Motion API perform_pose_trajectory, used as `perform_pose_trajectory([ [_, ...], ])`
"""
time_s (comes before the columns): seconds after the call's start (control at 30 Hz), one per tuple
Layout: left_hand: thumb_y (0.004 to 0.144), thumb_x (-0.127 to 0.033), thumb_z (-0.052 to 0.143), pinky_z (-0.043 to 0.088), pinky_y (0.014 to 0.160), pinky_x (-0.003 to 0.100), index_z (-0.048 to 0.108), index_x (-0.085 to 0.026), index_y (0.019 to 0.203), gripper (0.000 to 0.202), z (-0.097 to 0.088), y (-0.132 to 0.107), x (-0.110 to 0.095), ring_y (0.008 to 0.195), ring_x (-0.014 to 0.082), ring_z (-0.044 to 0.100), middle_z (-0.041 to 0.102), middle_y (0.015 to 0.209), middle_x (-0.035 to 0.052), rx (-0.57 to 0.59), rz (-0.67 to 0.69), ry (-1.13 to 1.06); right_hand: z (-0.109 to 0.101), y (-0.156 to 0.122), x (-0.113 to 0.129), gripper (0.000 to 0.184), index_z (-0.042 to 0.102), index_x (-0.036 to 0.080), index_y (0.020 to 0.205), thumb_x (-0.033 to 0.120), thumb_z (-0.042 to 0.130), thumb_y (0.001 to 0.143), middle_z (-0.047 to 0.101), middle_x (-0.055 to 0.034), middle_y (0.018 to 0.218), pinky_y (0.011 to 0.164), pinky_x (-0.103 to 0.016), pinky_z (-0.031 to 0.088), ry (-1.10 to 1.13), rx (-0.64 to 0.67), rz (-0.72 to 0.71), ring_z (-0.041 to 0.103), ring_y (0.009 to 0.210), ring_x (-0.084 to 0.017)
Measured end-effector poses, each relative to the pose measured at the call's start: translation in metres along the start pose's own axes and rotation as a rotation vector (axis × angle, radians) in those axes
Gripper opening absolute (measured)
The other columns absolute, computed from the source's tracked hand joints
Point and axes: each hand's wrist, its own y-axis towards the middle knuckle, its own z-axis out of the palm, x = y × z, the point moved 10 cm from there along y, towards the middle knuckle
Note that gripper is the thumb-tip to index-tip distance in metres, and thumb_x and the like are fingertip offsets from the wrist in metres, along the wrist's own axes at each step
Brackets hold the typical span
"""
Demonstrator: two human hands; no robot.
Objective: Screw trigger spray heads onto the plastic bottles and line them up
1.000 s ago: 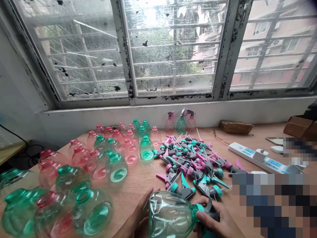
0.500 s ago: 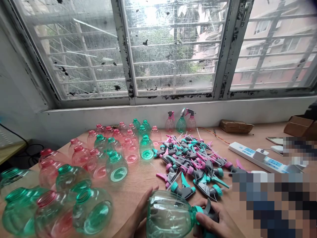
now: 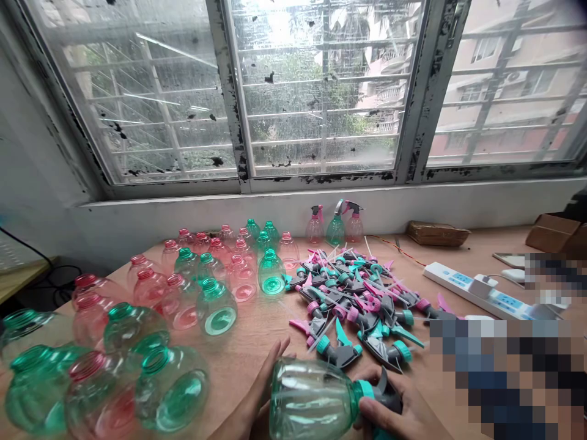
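A clear green bottle lies sideways at the bottom of the view, its neck pointing right. A dark grey and teal spray head sits on that neck with its teal collar. My right hand is closed around the spray head, thumb against the collar. At the base end, my left hand cradles the bottle from the left and behind; several of its fingers are hidden by it. Just beyond the hands lies a heap of grey, pink and teal spray heads with thin tubes.
Open-necked pink and green bottles, such as this green one, crowd the left of the table. Assembled spray bottles stand by the wall under the window. A white power strip and a brown package lie on the right.
The bottle and spray head have shifted slightly down and left in my hands. My left fingertips reach a little higher behind the base. The other things stay put.
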Motion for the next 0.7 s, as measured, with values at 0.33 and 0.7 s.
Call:
perform_pose_trajectory([
  [0.33,0.094,-0.045,0.065,0.026,0.13,0.05,0.025,-0.053,0.156,0.074,0.004,-0.001,0.001,0.165,0.0324,0.013,-0.003,0.179,-0.0082,-0.006,-0.019,0.009,-0.005,0.002,-0.014,0.055,0.067,0.014,0.081,0.066,0.084,0.072,0.077,-0.0049,0.056,0.052,-0.023,0.046,-0.103,-0.007,0.054,0.067,0.05,-0.015],
  [0.7,0.087,-0.037,0.076,0.042,0.122,0.046,0.045,-0.045,0.146,0.066,-0.006,0.0,0.01,0.156,0.0349,0.036,0.023,0.174,0.0016,-0.082,0.05,0.003,-0.012,-0.001,-0.018,0.059,0.067,0.016,0.076,0.073,0.081,0.068,0.075,-0.0037,0.055,0.051,-0.024,0.042,-0.126,-0.066,0.126,0.063,0.051,-0.015],
])
